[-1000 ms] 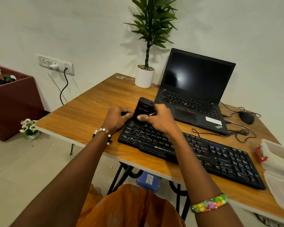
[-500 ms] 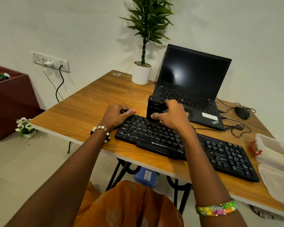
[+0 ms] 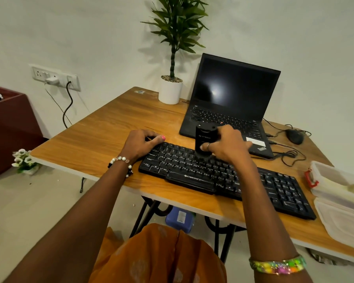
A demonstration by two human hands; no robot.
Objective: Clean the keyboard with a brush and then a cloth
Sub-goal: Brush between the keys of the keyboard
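White wall (image 3: 90, 27), beige floor (image 3: 29, 211) — wooden table (image 3: 110, 127)

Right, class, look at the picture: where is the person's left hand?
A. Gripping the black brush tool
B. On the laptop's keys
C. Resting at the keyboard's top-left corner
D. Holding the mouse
C: the left hand rests at the top-left corner of the keyboard, while the right hand grips the black brush tool.

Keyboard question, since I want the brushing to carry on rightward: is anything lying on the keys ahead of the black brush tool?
Nothing visible does. The right hand holds the black brush tool upright on the keyboard, whose keys to its right show bare. The left hand rests at the keyboard's far-left corner, behind the tool.
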